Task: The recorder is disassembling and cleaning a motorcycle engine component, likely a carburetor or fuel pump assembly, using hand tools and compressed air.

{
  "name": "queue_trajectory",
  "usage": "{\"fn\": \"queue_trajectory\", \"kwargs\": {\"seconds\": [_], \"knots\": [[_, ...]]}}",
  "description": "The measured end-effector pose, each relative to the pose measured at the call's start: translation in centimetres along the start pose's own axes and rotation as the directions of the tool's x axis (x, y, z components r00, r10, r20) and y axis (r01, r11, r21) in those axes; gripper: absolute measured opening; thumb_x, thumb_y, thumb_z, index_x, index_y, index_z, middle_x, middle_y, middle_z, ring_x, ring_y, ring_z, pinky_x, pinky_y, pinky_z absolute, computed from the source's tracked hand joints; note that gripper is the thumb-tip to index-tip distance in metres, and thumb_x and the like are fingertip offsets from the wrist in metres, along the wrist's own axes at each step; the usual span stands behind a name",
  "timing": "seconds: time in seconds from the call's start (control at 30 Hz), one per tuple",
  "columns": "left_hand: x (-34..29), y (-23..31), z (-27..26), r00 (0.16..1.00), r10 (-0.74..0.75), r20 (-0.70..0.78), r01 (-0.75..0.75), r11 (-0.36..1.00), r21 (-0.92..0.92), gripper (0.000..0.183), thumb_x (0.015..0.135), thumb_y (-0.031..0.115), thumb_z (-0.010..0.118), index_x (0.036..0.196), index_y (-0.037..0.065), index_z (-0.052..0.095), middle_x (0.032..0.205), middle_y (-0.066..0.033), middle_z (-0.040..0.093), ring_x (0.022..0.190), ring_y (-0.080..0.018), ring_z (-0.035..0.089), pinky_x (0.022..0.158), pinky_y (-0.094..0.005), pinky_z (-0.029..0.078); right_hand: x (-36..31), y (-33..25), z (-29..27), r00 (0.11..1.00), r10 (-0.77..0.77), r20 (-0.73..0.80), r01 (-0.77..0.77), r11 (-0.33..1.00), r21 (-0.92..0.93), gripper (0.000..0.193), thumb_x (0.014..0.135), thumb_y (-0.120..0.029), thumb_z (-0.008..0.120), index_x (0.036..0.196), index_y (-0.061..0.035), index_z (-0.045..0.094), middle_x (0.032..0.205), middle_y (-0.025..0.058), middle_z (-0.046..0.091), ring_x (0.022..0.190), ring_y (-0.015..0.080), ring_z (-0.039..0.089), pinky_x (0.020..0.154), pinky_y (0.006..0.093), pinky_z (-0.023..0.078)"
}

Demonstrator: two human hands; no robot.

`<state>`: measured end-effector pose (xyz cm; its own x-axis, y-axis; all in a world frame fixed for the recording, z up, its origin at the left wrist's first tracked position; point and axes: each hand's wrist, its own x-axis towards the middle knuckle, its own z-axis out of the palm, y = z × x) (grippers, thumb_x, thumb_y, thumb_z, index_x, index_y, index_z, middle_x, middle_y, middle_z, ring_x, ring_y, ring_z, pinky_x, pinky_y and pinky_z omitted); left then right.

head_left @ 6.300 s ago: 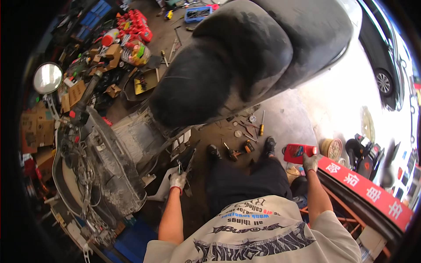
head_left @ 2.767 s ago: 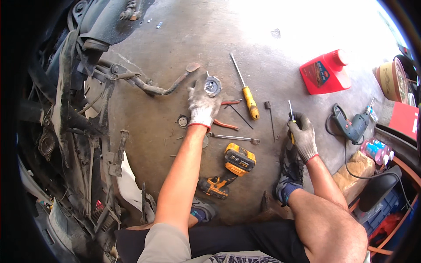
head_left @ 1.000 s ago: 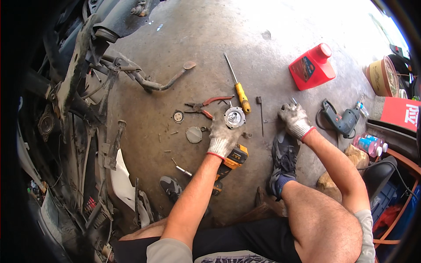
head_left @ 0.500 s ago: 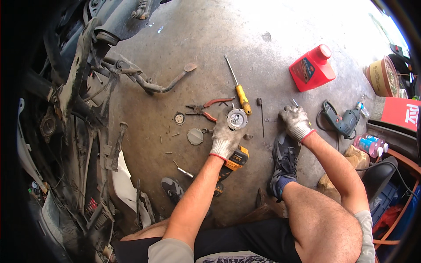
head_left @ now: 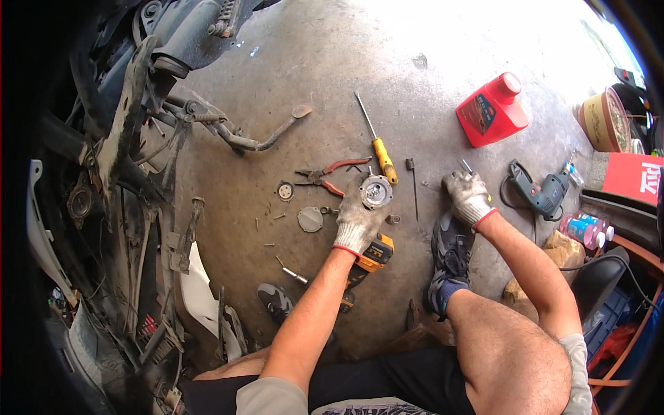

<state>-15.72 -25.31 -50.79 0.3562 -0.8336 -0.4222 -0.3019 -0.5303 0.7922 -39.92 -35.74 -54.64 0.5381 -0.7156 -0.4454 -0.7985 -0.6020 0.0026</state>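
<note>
My left hand [head_left: 360, 218], in a white knit work glove, is closed on a round metal housing [head_left: 375, 191] with a hollow centre. My right hand [head_left: 468, 196], gloved too, is curled above the shoe toe, with a slim metal rod [head_left: 467, 165] sticking out past its fingers; the rest of it is hidden in the palm. Red-handled pliers [head_left: 330, 177] and a yellow-handled screwdriver [head_left: 384, 158] lie just beyond the left hand. Beside that hand are a round grey cover plate [head_left: 310, 219] and a small round disc with holes [head_left: 285, 191]. Between the hands lies a thin dark rod [head_left: 413, 187].
A dusty motorbike frame [head_left: 124, 138] with its stand [head_left: 277, 135] fills the left side. Under my left forearm sits a yellow-black power tool [head_left: 377, 254]. A socket driver [head_left: 294, 275] and small screws lie left. To the right are a red bottle [head_left: 492, 111] and a corded drill [head_left: 543, 194].
The whole view has shifted slightly. Both hands keep their places and grips, and the housing in my left hand looks turned a little.
</note>
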Motion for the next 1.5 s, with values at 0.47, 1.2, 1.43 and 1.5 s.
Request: {"fn": "queue_trajectory", "kwargs": {"seconds": [0.47, 1.2, 1.43, 1.5], "knots": [[0.2, -0.3, 0.4, 0.999, 0.035, -0.03, -0.036, 0.997, -0.066, 0.07, 0.071, 0.013, 0.084, 0.133, 0.001, 0.054, 0.122, -0.0161, 0.064, 0.113, -0.0282, 0.064, 0.098, -0.0372, 0.051, -0.6, -0.3, 0.7, 0.988, 0.043, -0.146, -0.018, 0.986, 0.168, 0.018, 0.082, -0.006, 0.058, 0.098, -0.0051, 0.065, 0.102, 0.0195, 0.068, 0.099, 0.0392, 0.066, 0.089, 0.0486, 0.048], [0.6, -0.3, -0.3, 0.993, 0.114, -0.024, -0.117, 0.985, -0.125, 0.069, 0.071, 0.004, 0.082, 0.131, -0.002, 0.049, 0.121, -0.0128, 0.062, 0.11, -0.0221, 0.062, 0.098, -0.0353, 0.051, -1.1, 3.0, 1.2, 0.901, 0.422, -0.105, -0.363, 0.862, 0.353, 0.029, 0.088, -0.01, 0.059, 0.116, -0.0043, 0.063, 0.118, 0.023, 0.064, 0.109, 0.0407, 0.064, 0.091, 0.0501, 0.052], [0.8, -0.7, -0.2, 0.996, 0.086, -0.018, -0.088, 0.975, -0.204, 0.068, 0.071, 0.004, 0.081, 0.131, -0.001, 0.05, 0.12, -0.0115, 0.062, 0.109, -0.0212, 0.062, 0.097, -0.0342, 0.051, -1.8, 1.5, 0.9, 0.973, 0.22, -0.068, -0.176, 0.901, 0.397, 0.021, 0.088, -0.014, 0.064, 0.105, -0.002, 0.066, 0.113, 0.0262, 0.063, 0.096, 0.0443, 0.068, 0.084, 0.0503, 0.055], [0.8, -0.8, 0.1, 0.996, 0.092, -0.021, -0.094, 0.979, -0.18, 0.067, 0.071, 0.003, 0.081, 0.131, -0.001, 0.05, 0.12, -0.0111, 0.062, 0.109, -0.0207, 0.062, 0.097, -0.0339, 0.051, -1.8, 1.5, 1.3, 0.98, 0.192, -0.055, -0.159, 0.919, 0.361, 0.02, 0.088, -0.013, 0.063, 0.104, -0.0021, 0.066, 0.113, 0.0253, 0.064, 0.096, 0.0432, 0.068, 0.083, 0.0498, 0.056]]}}
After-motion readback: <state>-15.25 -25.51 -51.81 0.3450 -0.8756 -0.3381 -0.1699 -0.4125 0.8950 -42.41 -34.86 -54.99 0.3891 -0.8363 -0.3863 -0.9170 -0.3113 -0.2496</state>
